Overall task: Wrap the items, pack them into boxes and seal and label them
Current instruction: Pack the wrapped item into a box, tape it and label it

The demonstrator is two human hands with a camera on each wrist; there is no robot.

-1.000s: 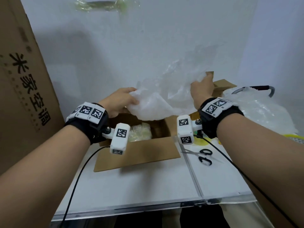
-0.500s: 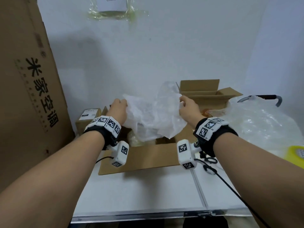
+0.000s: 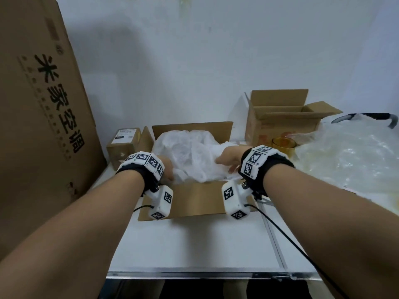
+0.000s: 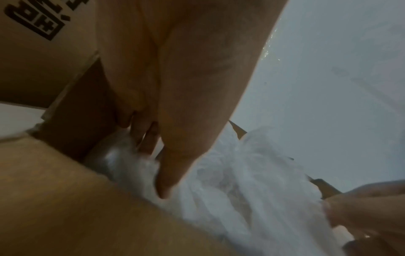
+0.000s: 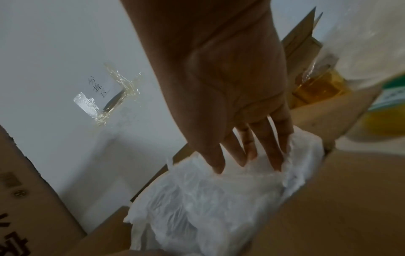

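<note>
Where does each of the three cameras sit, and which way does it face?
Head: on the person's head, looking down at the open box on the table; both forearms show.
Left wrist: under the left hand, looking along its fingers into the plastic wrap.
Right wrist: under the right hand, looking along straight fingers pressing the wrap.
Shared: all three show the wrap in the box.

The tall carton (image 3: pixel 43 104) at nine o'clock bears black "米家空调". A handwritten note (image 5: pixel 101 85) taped to the wall reads "分拣区". The small box's label (image 3: pixel 125 134) is too small to read.
</note>
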